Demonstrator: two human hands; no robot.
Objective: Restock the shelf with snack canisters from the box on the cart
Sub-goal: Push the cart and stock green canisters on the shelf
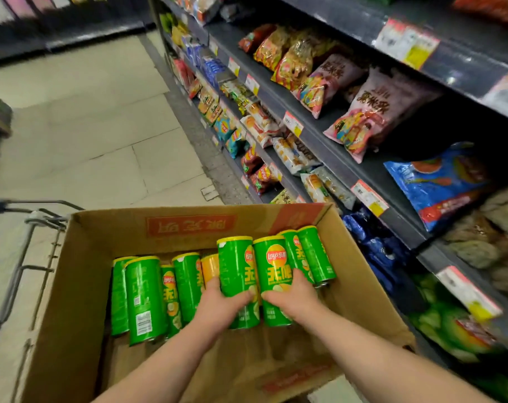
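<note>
Cart (39,218) w/ box (81,286) atop, prob.

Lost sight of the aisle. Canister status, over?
Left hand grips one canister, right hand a second canister. Both inside the box. Nothing between them and the shelf.

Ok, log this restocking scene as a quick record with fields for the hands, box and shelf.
left hand: grips one green canister
right hand: grips the neighbouring canister
box: open cardboard, on the cart
box contents: other green canisters lying inside, plus one orange canister
shelf: to the right, holding snack bags
</note>
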